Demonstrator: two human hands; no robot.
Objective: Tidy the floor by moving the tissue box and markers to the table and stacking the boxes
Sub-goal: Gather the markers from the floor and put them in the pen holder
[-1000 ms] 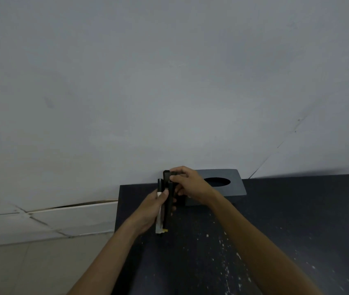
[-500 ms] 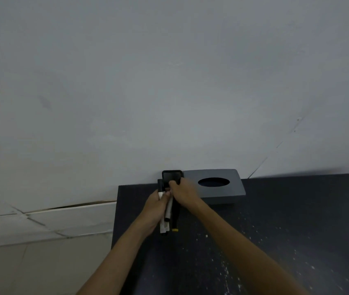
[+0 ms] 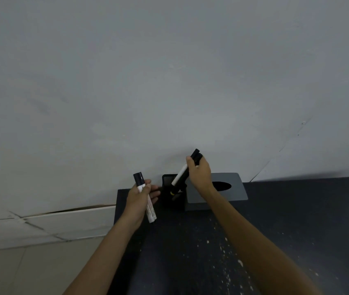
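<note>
Gripping white marker [image 3: 150, 209] upright: left hand [image 3: 138, 201], lower centre, fingers curled | right hand [image 3: 200, 176] clasps tilted marker bundle [image 3: 180, 177], lower ends at black holder [image 3: 175, 204] beside grey tissue box [image 3: 236, 189]

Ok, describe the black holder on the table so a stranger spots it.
On the dark table, find the far left corner by the wall. Left of the flat grey tissue box stands the black holder. It alone is upright and open, with markers in the right hand tilted down at it.

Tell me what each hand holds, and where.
Left hand grips a white marker around its barrel, cap up. Right hand grips a bundle of markers near their caps, tips angled toward the black holder.
</note>
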